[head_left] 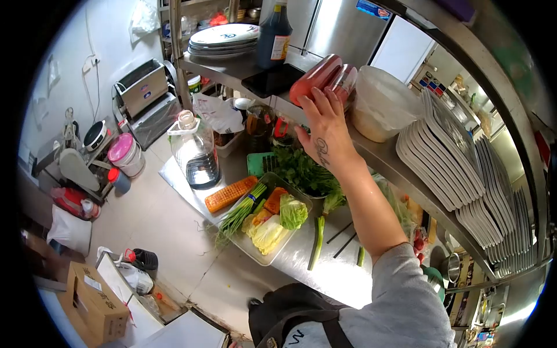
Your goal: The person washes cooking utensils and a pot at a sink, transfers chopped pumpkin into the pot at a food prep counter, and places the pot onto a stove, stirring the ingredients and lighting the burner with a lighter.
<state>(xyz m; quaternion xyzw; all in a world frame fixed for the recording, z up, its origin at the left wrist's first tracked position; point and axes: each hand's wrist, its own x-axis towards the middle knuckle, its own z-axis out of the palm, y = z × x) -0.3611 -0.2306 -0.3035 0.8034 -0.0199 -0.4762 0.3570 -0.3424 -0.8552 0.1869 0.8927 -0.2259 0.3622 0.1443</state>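
My right hand [326,130] reaches up to the steel shelf, its fingers stretched out over two clear containers with red contents [316,78]. Whether the fingertips touch them I cannot tell. Beside these stands a translucent plastic tub [386,101]. Below the hand, leafy green herbs [304,171] lie on the steel table [290,278]. A tray [268,262] there holds a banded bundle of green onions [246,206], a lettuce piece [293,212], pale cabbage leaves [268,236] and an orange piece [275,200]. My left hand is out of view.
On the shelf are stacked plates [223,36], a dark sauce bottle [274,37] and stacked white trays [441,156]. A large clear jug [197,153] and an orange ridged block [231,194] sit on the table. Buckets [126,153] and a cardboard box [96,304] are at the left.
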